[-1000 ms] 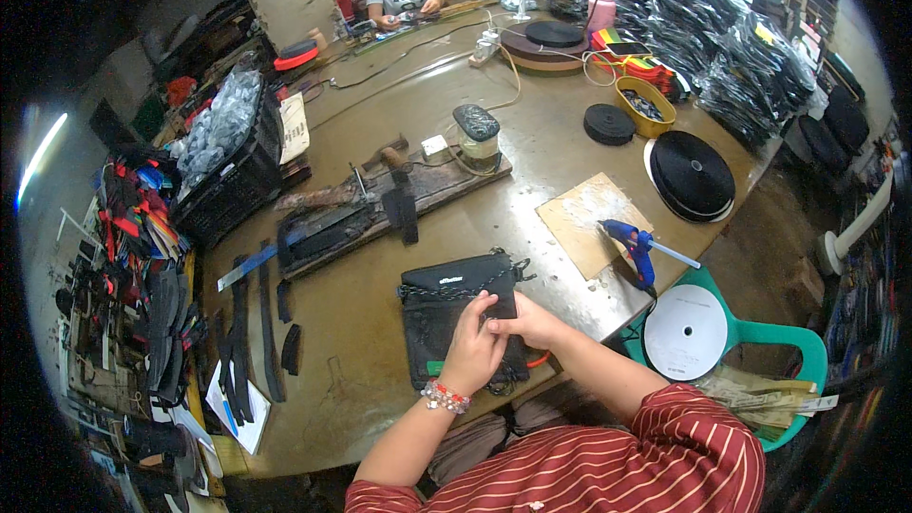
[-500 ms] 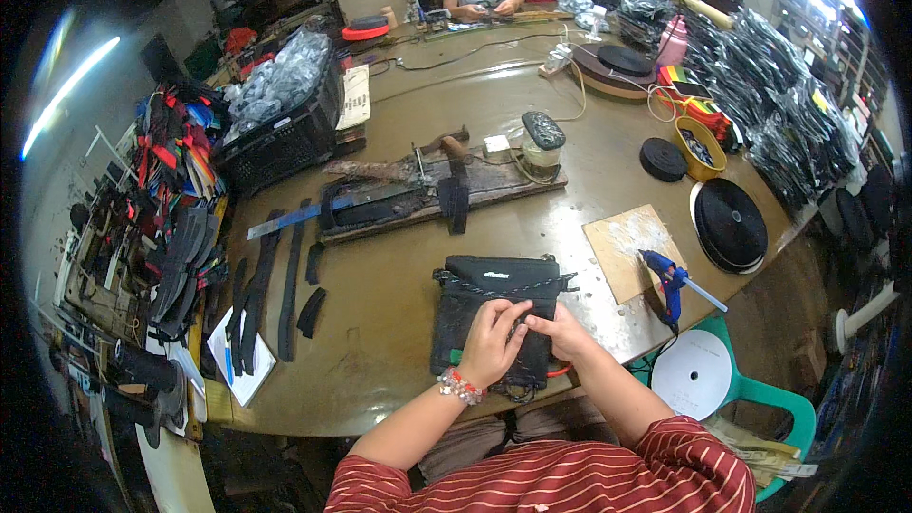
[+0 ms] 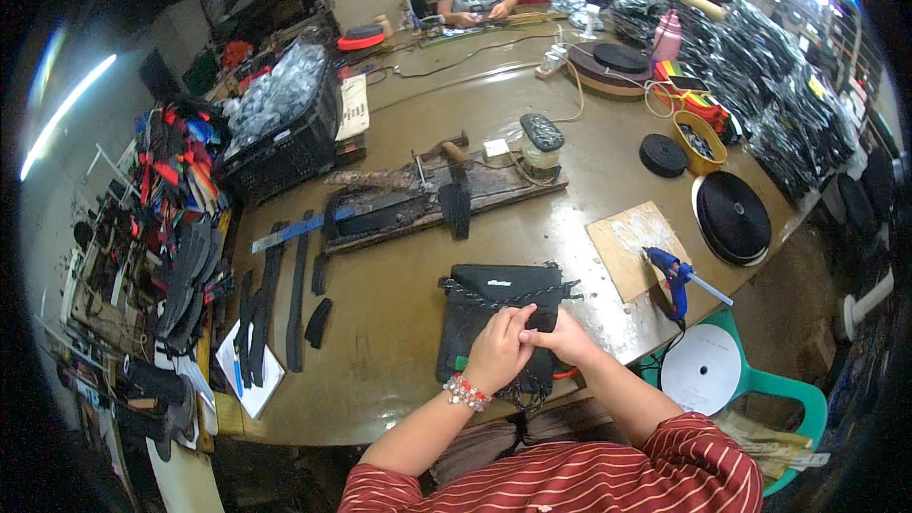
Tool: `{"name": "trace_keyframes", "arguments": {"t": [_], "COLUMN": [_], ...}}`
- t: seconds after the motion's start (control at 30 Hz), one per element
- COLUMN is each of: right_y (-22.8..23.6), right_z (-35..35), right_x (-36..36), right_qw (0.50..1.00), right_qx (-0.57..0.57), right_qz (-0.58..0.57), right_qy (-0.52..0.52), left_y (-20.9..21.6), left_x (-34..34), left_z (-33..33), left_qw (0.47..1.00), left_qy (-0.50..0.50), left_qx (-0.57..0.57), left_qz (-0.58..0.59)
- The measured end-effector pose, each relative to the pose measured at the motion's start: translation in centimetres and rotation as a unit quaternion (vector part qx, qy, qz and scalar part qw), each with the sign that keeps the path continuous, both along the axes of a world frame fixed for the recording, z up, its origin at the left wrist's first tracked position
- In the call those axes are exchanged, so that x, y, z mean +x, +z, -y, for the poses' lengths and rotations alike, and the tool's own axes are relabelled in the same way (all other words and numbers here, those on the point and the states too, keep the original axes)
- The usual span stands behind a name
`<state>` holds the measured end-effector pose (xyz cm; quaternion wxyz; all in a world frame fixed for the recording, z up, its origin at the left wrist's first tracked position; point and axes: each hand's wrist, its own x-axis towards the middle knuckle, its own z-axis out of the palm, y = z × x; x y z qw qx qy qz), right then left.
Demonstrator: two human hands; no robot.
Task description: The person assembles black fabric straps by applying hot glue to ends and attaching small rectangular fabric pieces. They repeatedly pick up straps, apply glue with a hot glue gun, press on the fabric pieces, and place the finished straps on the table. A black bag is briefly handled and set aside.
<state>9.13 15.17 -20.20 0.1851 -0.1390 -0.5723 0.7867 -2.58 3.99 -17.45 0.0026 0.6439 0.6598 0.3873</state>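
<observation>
Black fabric pouch sits flat on the brown surface, right at its near edge in front of the person. Both hands are on the pouch's lower half: left hand has its grip closed on the fabric, right hand pinches a small black piece there too. Blue glue gun lies just right of the pouch, and loose black straps lie well off to its left.

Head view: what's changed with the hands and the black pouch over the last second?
Little: both hands, left hand and right hand, stay pressed together on the black pouch, fingers working its middle. The pouch hasn't shifted on the table. The blue glue gun lies untouched.
</observation>
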Motion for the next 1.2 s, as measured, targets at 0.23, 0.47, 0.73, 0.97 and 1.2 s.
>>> {"name": "trace_keyframes", "arguments": {"t": [0.23,0.47,0.73,0.97,1.2], "right_y": [-0.6,-1.2,0.2,1.1,1.1], "right_z": [0.0,-0.3,0.3,0.0,-1.6], "right_x": [-0.2,-0.2,-0.4,-0.7,-1.3], "right_qw": [1.0,0.997,0.986,0.981,0.97], "right_qx": [0.0,-0.057,-0.105,-0.065,0.039], "right_qz": [-0.008,-0.023,0.002,-0.006,0.017], "right_qy": [-0.026,-0.041,-0.128,-0.182,-0.241], "left_y": [0.3,-0.1,0.5,-0.1,-2.3], "left_x": [-0.2,-0.4,-1.7,-7.4,-9.3], "left_z": [0.2,0.3,0.5,0.6,-1.1], "left_qw": [0.999,0.992,0.979,0.839,0.866], "left_qy": [-0.039,-0.1,0.123,0.067,0.059], "left_qx": [-0.01,0.05,0.157,0.018,-0.035], "left_qz": [0.024,0.064,-0.035,0.539,0.495]}}
